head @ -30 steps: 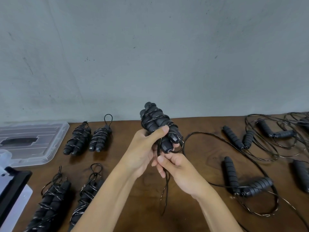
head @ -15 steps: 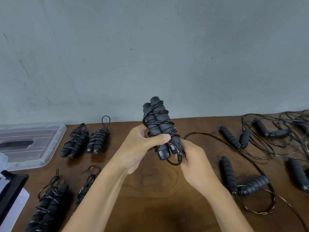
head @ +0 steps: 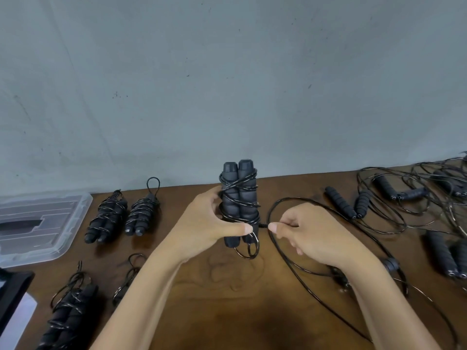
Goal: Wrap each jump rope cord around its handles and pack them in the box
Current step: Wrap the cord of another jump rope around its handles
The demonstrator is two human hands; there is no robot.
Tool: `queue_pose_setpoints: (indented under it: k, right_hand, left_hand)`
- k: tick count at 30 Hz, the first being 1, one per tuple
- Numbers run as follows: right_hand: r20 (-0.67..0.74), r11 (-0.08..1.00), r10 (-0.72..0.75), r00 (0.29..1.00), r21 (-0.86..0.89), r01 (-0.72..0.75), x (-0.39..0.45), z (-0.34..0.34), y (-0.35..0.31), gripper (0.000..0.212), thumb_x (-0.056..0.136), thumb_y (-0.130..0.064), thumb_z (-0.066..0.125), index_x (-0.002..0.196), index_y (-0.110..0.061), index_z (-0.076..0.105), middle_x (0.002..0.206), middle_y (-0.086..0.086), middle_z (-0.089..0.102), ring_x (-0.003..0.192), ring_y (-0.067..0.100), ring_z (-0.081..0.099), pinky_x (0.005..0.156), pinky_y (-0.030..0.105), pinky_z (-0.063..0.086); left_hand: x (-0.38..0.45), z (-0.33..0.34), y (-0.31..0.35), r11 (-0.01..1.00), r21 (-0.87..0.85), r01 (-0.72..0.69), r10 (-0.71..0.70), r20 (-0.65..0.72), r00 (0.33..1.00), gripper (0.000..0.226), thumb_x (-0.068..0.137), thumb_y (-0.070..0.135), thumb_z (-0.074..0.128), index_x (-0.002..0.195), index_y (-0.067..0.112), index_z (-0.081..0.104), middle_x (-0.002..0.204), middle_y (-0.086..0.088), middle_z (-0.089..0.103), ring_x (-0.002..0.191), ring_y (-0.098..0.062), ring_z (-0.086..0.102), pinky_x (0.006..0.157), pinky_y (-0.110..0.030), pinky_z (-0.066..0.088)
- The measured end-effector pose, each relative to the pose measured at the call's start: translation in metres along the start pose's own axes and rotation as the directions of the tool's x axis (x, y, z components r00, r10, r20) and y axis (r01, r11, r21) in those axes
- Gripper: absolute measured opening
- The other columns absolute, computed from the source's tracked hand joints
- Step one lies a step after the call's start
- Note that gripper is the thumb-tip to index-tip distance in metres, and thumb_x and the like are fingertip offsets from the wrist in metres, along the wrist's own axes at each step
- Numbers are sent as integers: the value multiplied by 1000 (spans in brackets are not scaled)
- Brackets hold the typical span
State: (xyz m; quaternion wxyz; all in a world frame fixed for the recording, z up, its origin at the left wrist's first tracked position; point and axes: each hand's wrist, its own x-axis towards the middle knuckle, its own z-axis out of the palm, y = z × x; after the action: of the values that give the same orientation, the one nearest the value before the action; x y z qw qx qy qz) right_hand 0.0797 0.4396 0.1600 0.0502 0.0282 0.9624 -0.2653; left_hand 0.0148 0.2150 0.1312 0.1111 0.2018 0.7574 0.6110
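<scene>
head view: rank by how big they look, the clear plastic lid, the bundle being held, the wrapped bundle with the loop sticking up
1. clear plastic lid, cut off at the left edge.
2. held bundle, though it is nearer the camera.
3. looped bundle by the wall.

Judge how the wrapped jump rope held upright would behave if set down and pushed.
The wrapped jump rope would probably tip if stood on end: two narrow handles side by side. Lying flat, it would likely slide rather than roll. The wrap might loosen, since the right hand pinches the cord's end, apparently not yet tucked.
</scene>
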Motion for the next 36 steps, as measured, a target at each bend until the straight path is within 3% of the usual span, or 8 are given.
queue_pose_setpoints:
  k: [7, 15, 20, 23, 30, 32, 34, 36]
  right_hand:
    - [-68, 973, 42, 997, 231, -26, -14, 5, -15, 32, 105, -32, 52, 77, -21, 65, 53, -11, 59, 44, -1, 51, 63, 22, 44]
    - [-162, 810, 106, 981, 586, 10, -21, 49, -43, 34, 111, -28, 36, 95, -17, 63, 62, 3, 66, 52, 12, 62, 60, 24, 47]
    - [-12, 609, 111, 994, 791, -59, -10, 69, -45, 46, 112, -35, 31, 84, -10, 56, 57, -1, 51, 54, 19, 53, 55, 24, 45]
    - [65, 556, 136, 989, 821, -130, -3, 78, -37, 51, 110, -46, 33, 86, -10, 59, 55, -5, 48, 54, 12, 50, 55, 21, 44]
    - [8, 471, 83, 997, 881, -46, 0, 92, -24, 41, 108, -46, 40, 100, -8, 53, 62, -3, 47, 60, 16, 49, 71, 35, 44]
    - [-51, 447, 90, 995, 894, 5, 1, 91, -20, 34, 109, -40, 42, 115, -8, 52, 62, -5, 45, 59, 14, 48, 68, 32, 46]
    - [-93, 442, 97, 991, 896, 40, 3, 88, -14, 39, 109, -39, 42, 122, -4, 53, 62, -5, 44, 59, 15, 48, 70, 32, 46]
    - [-130, 443, 104, 986, 894, 71, 6, 84, -4, 44, 108, -38, 43, 122, 2, 53, 61, -5, 43, 59, 16, 47, 71, 32, 45]
  left_hand:
    - [1, 19, -12, 999, 38, -34, 43, -274, 961, 69, 61, 22, 99, 119, 36, 65, 110, 16, 78, 105, -9, 74, 100, -46, 58]
    - [2, 60, -10, 919, -336, -205, -20, -560, 828, 58, 72, -1, 92, 121, 14, 65, 106, 0, 80, 100, -17, 77, 89, -32, 61]
    - [2, 72, -11, 766, -640, -54, -284, -413, 865, 56, 81, 17, 89, 121, -5, 56, 60, -10, 57, 37, -27, 49, 36, -27, 42]
    - [3, 77, -16, 708, -706, 29, -387, -353, 852, 59, 83, 29, 87, 120, -5, 56, 51, -4, 44, 34, -20, 38, 36, -22, 36]
    - [2, 80, -18, 666, -739, 102, -450, -289, 845, 50, 86, 36, 83, 110, -6, 67, 81, -19, 75, 34, -19, 46, 31, -22, 32]
    - [2, 79, -17, 683, -727, 73, -388, -275, 880, 57, 87, 40, 81, 119, -6, 66, 105, -23, 77, 50, -22, 62, 37, -28, 44]
    - [4, 74, -17, 675, -738, 9, -297, -261, 918, 66, 85, 46, 77, 130, -1, 65, 123, -20, 74, 96, -28, 76, 78, -38, 61]
    - [6, 66, -19, 667, -745, 15, -231, -188, 955, 79, 84, 59, 73, 139, 4, 61, 132, -17, 71, 124, -28, 68, 111, -44, 48]
